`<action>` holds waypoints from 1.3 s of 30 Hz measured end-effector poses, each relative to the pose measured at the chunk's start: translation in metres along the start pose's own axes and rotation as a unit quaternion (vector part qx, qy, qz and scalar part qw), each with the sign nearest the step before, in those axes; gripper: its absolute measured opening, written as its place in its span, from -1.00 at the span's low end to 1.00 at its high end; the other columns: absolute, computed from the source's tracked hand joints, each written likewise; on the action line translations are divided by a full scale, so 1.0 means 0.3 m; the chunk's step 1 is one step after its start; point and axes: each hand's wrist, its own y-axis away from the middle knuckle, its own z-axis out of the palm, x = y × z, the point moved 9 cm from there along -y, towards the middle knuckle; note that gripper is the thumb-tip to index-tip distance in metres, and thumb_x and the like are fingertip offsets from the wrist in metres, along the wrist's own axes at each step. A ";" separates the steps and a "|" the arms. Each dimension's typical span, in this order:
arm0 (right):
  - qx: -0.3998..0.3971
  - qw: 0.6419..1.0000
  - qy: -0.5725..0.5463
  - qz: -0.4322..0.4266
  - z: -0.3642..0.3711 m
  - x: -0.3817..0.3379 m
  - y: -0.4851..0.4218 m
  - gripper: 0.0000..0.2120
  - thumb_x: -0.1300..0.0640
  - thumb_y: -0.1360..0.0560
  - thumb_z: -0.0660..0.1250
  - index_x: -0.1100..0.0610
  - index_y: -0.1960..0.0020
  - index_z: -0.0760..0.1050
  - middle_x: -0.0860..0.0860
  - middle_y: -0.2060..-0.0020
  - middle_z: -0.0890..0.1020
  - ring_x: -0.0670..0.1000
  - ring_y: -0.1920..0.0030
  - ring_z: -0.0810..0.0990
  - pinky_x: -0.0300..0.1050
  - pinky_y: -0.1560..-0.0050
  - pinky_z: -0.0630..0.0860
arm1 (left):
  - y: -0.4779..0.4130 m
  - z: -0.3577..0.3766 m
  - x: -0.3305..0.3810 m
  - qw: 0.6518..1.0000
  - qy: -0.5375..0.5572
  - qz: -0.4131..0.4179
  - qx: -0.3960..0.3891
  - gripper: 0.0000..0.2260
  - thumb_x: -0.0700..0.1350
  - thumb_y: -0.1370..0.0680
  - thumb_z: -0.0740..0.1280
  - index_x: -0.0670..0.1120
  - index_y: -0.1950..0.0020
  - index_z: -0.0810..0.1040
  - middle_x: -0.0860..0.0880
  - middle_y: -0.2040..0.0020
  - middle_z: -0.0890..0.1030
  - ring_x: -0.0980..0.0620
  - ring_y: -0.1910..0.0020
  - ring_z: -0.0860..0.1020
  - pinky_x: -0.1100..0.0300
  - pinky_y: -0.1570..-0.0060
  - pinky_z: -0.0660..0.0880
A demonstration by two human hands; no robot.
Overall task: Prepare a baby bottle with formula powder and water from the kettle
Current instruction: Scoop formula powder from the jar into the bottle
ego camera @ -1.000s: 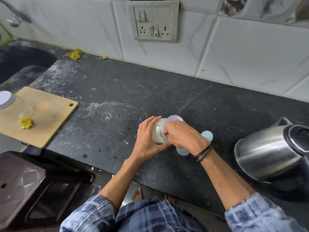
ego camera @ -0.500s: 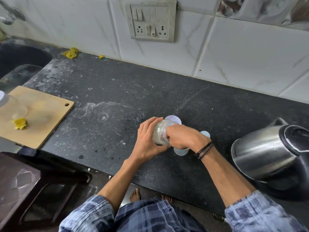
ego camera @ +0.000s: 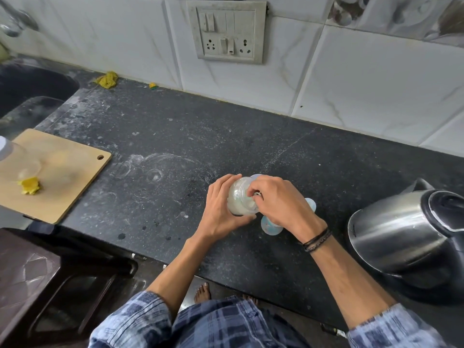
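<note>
My left hand [ego camera: 221,209] grips a clear jar of white formula powder [ego camera: 238,199], tilted toward the right just above the black counter [ego camera: 175,146]. My right hand [ego camera: 278,204] has its fingertips curled at the jar's mouth, pinching a small metal scoop [ego camera: 257,194] that is mostly hidden. Pale blue baby bottle parts [ego camera: 270,225] lie on the counter under my right hand, largely covered by it; another blue edge [ego camera: 311,204] shows beyond the wrist. A white lid [ego camera: 256,176] peeks out behind the jar. The steel kettle [ego camera: 401,232] stands at the right, lid closed.
A wooden cutting board [ego camera: 62,182] with a yellow scrap [ego camera: 30,185] and a clear container [ego camera: 15,159] lies at the left. The sink [ego camera: 30,89] is at the far left, a socket panel [ego camera: 227,31] on the tiled wall. A dark stool [ego camera: 50,285] stands below the counter edge.
My right hand's fingers have shifted from covering the jar's mouth to dipping into it. The jar stays tilted in my left hand. The view drifted slightly.
</note>
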 end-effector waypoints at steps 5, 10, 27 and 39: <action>0.137 0.988 0.010 -0.071 -0.054 -0.037 0.030 -0.84 0.33 -0.58 0.32 0.15 0.02 0.64 0.00 0.13 0.67 0.12 0.12 0.59 0.13 0.30 0.57 | 0.003 0.000 -0.015 0.999 0.029 -0.028 0.004 -0.10 0.16 -0.29 0.65 0.11 -0.54 0.31 0.22 -0.44 0.32 0.15 -0.48 0.25 0.08 -0.48 0.27; 0.184 0.976 0.027 -0.113 -0.046 -0.054 0.044 -0.86 0.40 -0.47 0.44 0.18 0.13 0.65 0.00 0.23 0.68 0.11 0.21 0.55 -0.01 0.50 0.51 | 0.002 -0.002 -0.016 0.998 0.048 -0.040 0.008 -0.10 0.11 -0.28 0.68 0.08 -0.53 0.33 0.22 -0.44 0.33 0.10 -0.49 0.27 0.02 -0.48 0.30; 0.031 0.996 -0.072 0.041 0.046 0.032 -0.010 -0.86 0.10 -0.55 0.44 -0.08 -0.05 0.74 0.01 -0.05 0.70 0.04 -0.06 0.65 -0.07 0.01 0.55 | 0.005 -0.002 -0.017 0.998 0.055 -0.042 0.006 -0.14 0.21 -0.29 0.61 0.09 -0.52 0.36 0.12 -0.46 0.36 0.07 -0.51 0.28 0.12 -0.47 0.27; 0.022 0.923 -0.342 0.176 0.023 0.150 0.001 -0.81 0.23 -0.38 0.61 -0.05 0.26 0.73 -0.13 0.28 0.75 -0.17 0.16 0.72 -0.21 0.03 0.62 | 0.002 -0.006 -0.040 0.998 0.055 -0.044 0.004 -0.12 0.22 -0.29 0.62 0.04 -0.52 0.35 0.20 -0.46 0.34 0.18 -0.49 0.24 0.05 -0.48 0.27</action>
